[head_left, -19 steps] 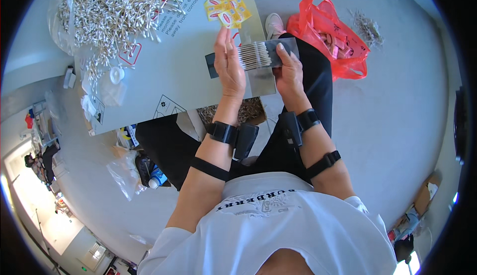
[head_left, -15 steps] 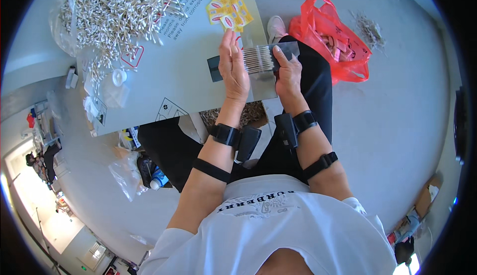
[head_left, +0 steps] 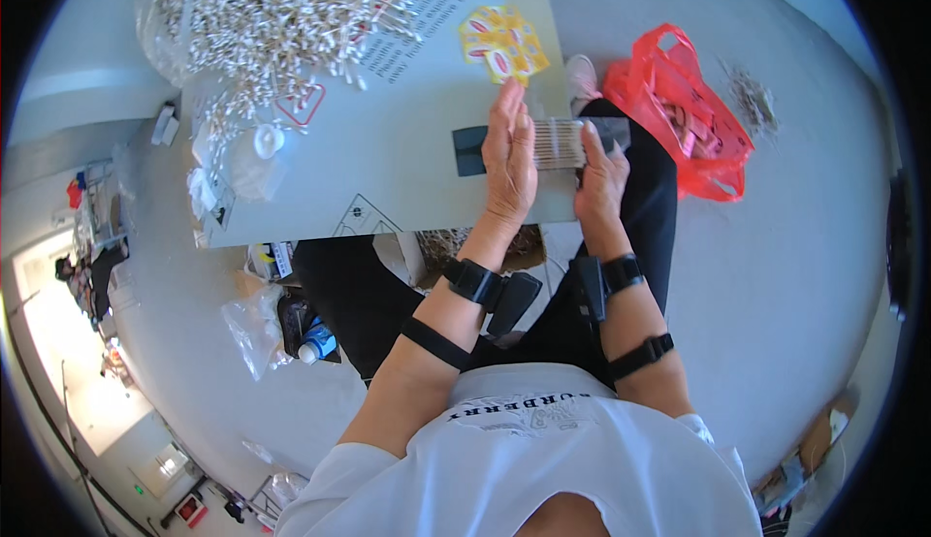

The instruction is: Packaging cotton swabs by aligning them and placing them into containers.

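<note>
A flat clear packet of cotton swabs (head_left: 560, 143) lies at the right edge of the table, its sticks side by side. My right hand (head_left: 601, 180) grips the packet's right end, thumb on top; the fingers underneath are mostly hidden. Against the left end of the swabs rests my left hand (head_left: 511, 164), its fingers stretched out and held together. Just left of that hand, a dark flat rectangle (head_left: 469, 151) shows on the tabletop, partly covered by the hand. Beyond my left fingertips lie several yellow-and-white small packets (head_left: 504, 38).
A large heap of loose cotton swabs (head_left: 262, 33) spills from clear plastic on the table's (head_left: 388, 149) far left. Near it stands a white round-topped container (head_left: 269, 142). Right of my leg, a red plastic bag (head_left: 713, 164) holds pink packs. Below the table's edge sits an open box (head_left: 529, 246).
The whole view has shifted, so table and hands appear farther right and lower. Both hands keep nearly the same pose at the swab packet.
</note>
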`<state>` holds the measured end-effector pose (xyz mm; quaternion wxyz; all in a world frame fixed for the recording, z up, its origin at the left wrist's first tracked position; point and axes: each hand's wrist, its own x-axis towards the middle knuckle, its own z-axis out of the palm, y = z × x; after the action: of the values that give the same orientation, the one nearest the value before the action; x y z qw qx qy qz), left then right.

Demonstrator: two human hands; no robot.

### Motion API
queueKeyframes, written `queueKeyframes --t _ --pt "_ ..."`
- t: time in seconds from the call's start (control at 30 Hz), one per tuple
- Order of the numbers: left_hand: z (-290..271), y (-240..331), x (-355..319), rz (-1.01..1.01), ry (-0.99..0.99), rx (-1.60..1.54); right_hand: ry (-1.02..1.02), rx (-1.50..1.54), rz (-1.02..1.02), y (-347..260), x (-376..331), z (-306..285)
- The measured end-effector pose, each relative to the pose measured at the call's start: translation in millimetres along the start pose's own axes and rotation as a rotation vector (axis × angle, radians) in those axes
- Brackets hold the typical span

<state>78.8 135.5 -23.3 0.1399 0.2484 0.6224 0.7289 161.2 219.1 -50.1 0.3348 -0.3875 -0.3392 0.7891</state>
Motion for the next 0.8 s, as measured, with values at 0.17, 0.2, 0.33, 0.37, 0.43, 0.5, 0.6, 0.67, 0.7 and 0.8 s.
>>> queueKeyframes --t 0.17,0.2,0.33,0.37,0.43,0.5,0.6,0.67,0.7,0.8 --pt "-38 3 44 0.188 0.215 0.648 0.082 0.047 0.081 -7 -2 -5" --pt "-50 0 60 0.190 0.223 0.653 0.101 0.047 0.093 -7 -3 -2" --pt "-69 -2 113 0.197 -0.003 0.837 0.114 0.022 0.100 -8 -3 -1" --pt "-66 3 121 0.264 -0.080 0.896 0.095 0.034 0.106 -8 -3 -2" --pt "-57 10 125 0.188 -0.160 0.965 0.085 0.045 0.109 -6 -1 -5" --pt "-47 13 126 0.111 -0.248 1.028 0.101 0.049 0.118 -4 1 -9" --pt "-42 11 124 0.065 -0.280 1.106 0.112 0.045 0.111 -6 -1 -6" --pt "-47 8 126 -0.024 -0.256 1.063 0.091 0.048 0.113 -4 -1 -8" --pt "-48 6 127 -0.023 -0.258 1.064 0.070 0.049 0.116 -4 0 -8" --pt "-52 5 127 0.063 -0.224 1.148 0.051 0.045 0.120 -2 1 -7"
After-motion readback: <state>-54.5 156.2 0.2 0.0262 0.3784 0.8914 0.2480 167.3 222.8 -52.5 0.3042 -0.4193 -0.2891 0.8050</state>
